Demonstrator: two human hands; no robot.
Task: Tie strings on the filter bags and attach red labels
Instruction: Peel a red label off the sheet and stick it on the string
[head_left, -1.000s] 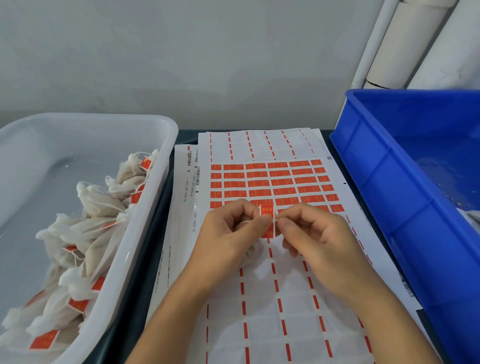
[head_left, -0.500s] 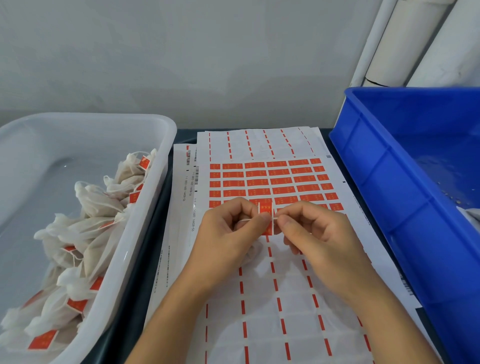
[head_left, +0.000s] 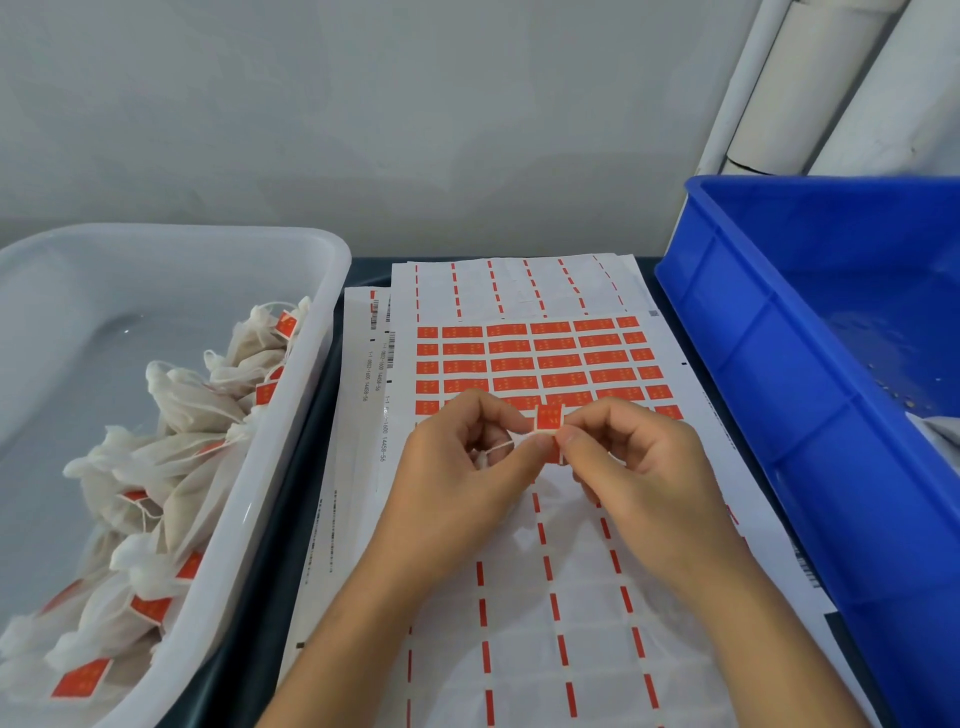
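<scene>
Both grips are pinched: left hand on the thin string, right hand folding a flimsy red label over it above the label sheet; light, limp, best held by its edges.

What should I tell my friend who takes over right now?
Left hand: pinching the string and label.
Right hand: pinching the same label.
Label sheet lies under the hands, several rows still unpeeled.
Done: labelled bags piled in the white tub.
Left: finish sticking this label, drop the bag in the tub, then do more. The blue crate is to the right.
</scene>
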